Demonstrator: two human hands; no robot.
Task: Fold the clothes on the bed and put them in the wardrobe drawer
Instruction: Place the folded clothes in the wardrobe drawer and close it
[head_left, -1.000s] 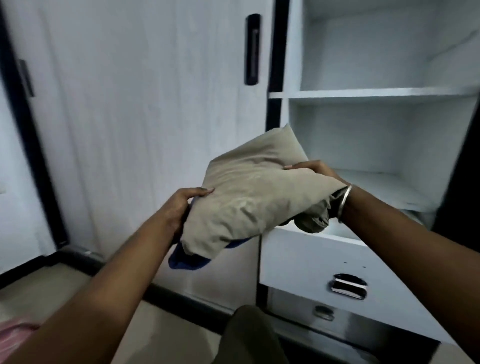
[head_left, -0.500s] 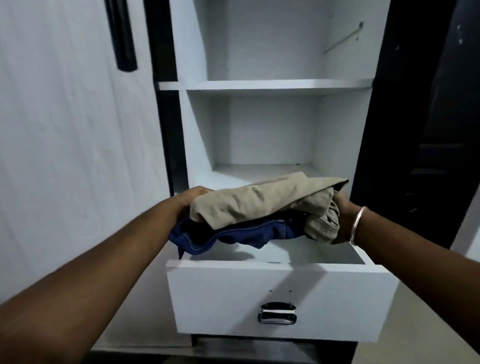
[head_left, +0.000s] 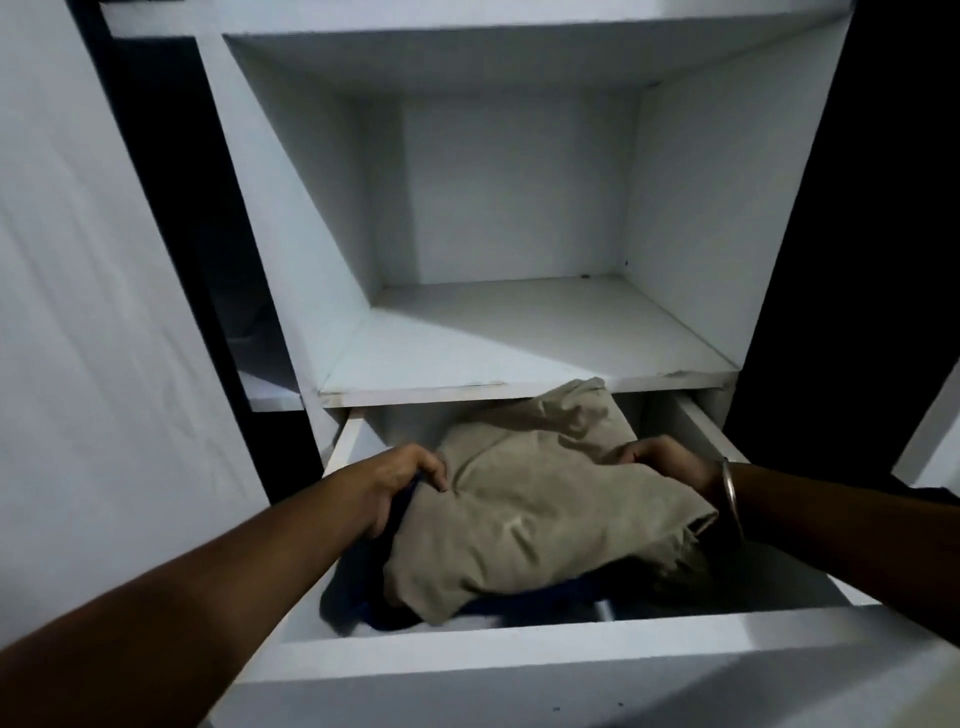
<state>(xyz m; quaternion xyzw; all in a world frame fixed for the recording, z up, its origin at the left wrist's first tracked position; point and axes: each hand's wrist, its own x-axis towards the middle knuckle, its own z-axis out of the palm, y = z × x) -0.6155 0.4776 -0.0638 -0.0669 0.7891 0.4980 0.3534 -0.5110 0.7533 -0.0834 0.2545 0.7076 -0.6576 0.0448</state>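
Observation:
A folded beige garment (head_left: 524, 499) lies on top of a folded dark blue garment (head_left: 363, 603) inside the open white wardrobe drawer (head_left: 519, 649). My left hand (head_left: 400, 483) grips the left edge of the stack, thumb on top of the beige cloth and fingers curled under it. My right hand (head_left: 665, 462), with a metal bangle at the wrist, grips the stack's right side, its fingers tucked into the beige fabric. The underside of the stack and the drawer floor are mostly hidden.
An empty white shelf compartment (head_left: 519, 343) sits directly above the drawer. A white wardrobe door (head_left: 93, 312) stands on the left beyond a dark gap. The right side of the wardrobe is dark and unlit.
The stack of clothes has gone down from above the drawer into it, both hands still holding it. The view has tilted down and moved closer to the drawer.

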